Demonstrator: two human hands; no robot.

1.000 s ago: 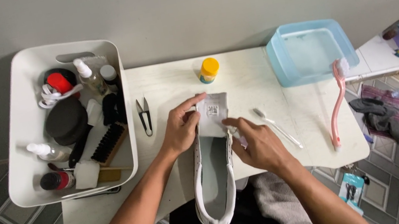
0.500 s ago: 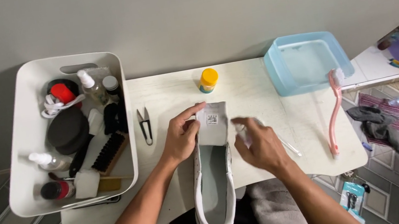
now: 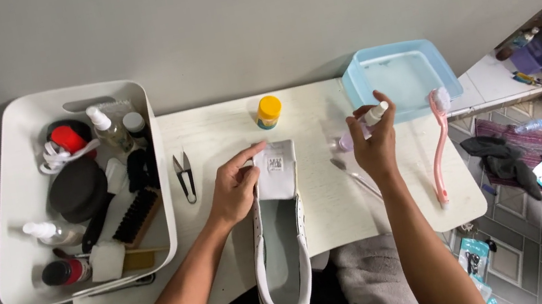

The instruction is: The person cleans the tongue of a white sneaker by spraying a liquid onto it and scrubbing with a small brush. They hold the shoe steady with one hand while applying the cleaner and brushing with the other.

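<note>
One white shoe [image 3: 282,246], perforated along its sides with a smooth grey lining, lies lengthwise over the near edge of the pale surface [image 3: 224,138], heel toward the person. Left hand [image 3: 236,188] pinches the shoe's flat tongue, fingers closed on it. Right hand [image 3: 374,145], raised just right of the shoe, is clamped on a small clear spray bottle [image 3: 366,124] with a white nozzle. Slim utensil [image 3: 353,174] beside it; black snips [image 3: 184,177] left. Farther: pink long-handled brush [image 3: 439,144], yellow-capped jar [image 3: 268,111], translucent blue tub [image 3: 402,77], white rounded bin [image 3: 23,218] of brushes and bottles.
</note>
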